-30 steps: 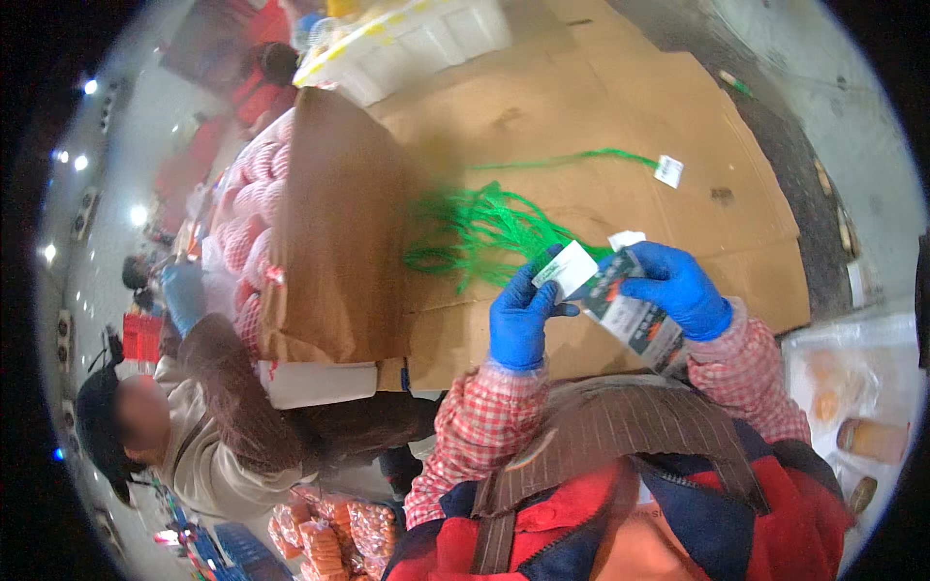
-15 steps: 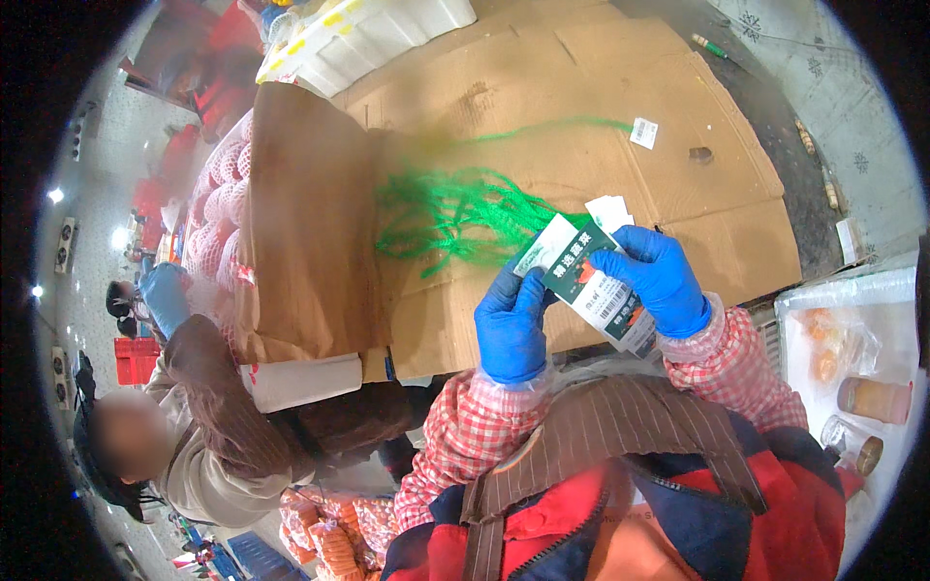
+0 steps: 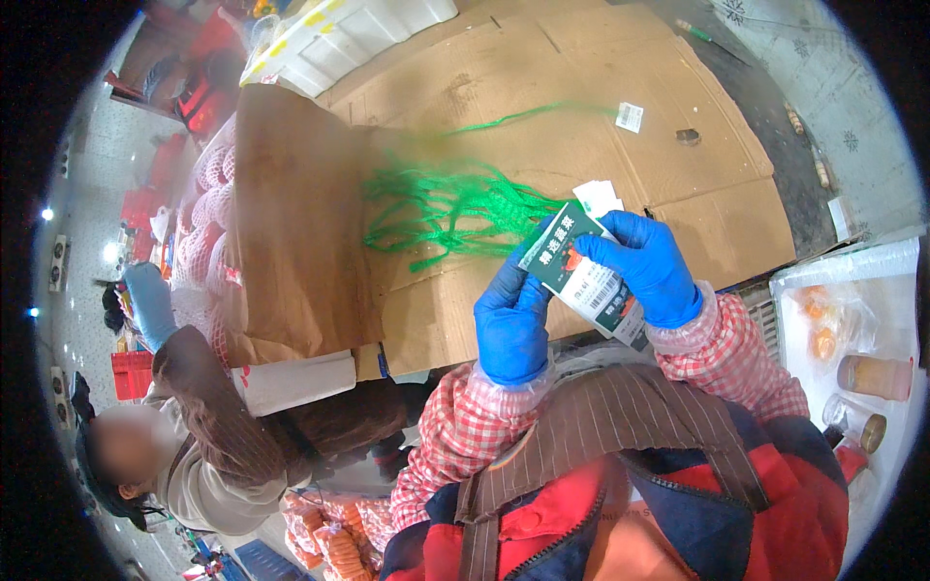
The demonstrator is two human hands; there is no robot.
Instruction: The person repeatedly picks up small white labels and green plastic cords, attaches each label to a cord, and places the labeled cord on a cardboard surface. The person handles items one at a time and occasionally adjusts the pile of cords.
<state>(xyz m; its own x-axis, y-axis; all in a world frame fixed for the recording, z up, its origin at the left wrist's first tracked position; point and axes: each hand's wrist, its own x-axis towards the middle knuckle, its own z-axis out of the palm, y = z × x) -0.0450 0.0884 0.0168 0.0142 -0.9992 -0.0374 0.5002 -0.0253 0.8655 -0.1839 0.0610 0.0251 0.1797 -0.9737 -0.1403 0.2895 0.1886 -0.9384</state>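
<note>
In blue gloves, both my hands hold a stack of printed label cards, dark green and white with a barcode and orange pictures. My left hand grips the cards at their left edge, fingers curled behind. My right hand pinches them from the right, its thumb on the front face. Just beyond my hands, a bundle of green mesh netting lies spread on the cardboard. White tags show at its near end, partly behind the cards. Farther off, a single white tag hangs on one green strand.
To the left, a brown cardboard flap stands before pink-netted goods. A co-worker with a blue glove is there. A white foam box sits at the back; another foam box at right holds jars. Orange packs lie below.
The cards have fanned less and now sit closer together; the white piece at their left edge is mostly covered. My right hand has shifted slightly up and left.
</note>
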